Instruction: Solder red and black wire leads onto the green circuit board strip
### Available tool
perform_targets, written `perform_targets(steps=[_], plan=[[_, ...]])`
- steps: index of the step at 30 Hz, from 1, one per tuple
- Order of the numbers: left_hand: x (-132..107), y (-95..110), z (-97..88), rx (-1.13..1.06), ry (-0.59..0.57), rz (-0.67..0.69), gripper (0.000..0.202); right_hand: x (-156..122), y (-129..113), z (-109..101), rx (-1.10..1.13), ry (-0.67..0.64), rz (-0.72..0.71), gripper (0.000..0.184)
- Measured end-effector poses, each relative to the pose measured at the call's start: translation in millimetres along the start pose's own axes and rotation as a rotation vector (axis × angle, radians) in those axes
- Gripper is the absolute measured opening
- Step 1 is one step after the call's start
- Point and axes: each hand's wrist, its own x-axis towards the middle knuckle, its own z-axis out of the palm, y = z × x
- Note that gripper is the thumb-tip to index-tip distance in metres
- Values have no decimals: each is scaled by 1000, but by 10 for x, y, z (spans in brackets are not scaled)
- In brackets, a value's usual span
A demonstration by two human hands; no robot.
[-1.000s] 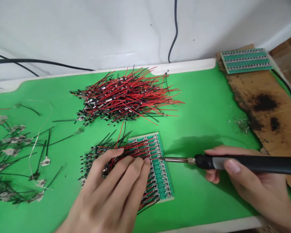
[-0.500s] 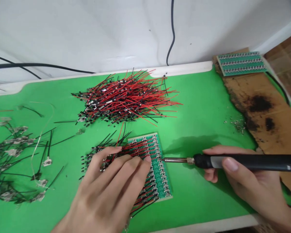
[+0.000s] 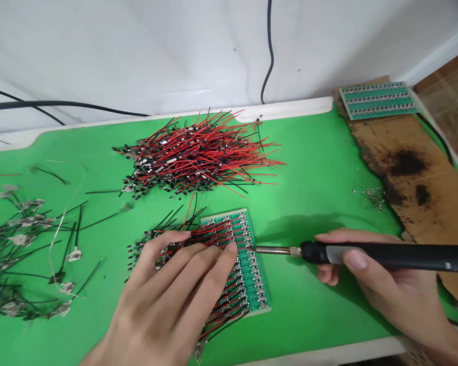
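Observation:
My right hand (image 3: 381,290) is closed around the black handle of a soldering iron (image 3: 347,254). The iron's metal tip meets the right part of a green circuit board (image 3: 260,284) covered in rows of small solder points. Over the board's left side lies my left hand (image 3: 179,290), its fingers curled and its thumb and forefinger drawn together at the end of a wire near the tip. Red and black wires (image 3: 229,305) run in rows across the board beside and under this hand, which hides part of them. Their small black-ended parts stick out to the left.
A large heap of red and black wires (image 3: 198,157) lies behind the board on the green mat (image 3: 309,152). Black wires with small metal parts (image 3: 21,239) are scattered at left. A scorched cardboard piece (image 3: 400,173) at right carries a second green board (image 3: 379,100).
The soldering iron and my right hand have shifted very slightly left. My left hand stays almost where it was on the wires.

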Motion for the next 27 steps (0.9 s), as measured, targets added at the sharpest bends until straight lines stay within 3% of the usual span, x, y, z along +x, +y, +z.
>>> perform_targets(steps=[9, 15, 20, 24, 27], plan=[[-17, -19, -30, 9, -15, 23, 26, 30, 80, -56, 132, 5, 8, 24], [-10, -26, -4, 2, 23, 11, 22, 122, 181, -187, 85, -197, -142, 21], [-12, -25, 31, 10, 41, 1, 23, 76, 115, -116, 45, -75, -43, 31], [-17, -39, 13, 13, 31, 36, 23, 58, 63, -60, 38, -116, -50, 28], [-20, -48, -8, 25, 30, 38, 23, 49, 57, -44, 41, -54, -9, 32]])
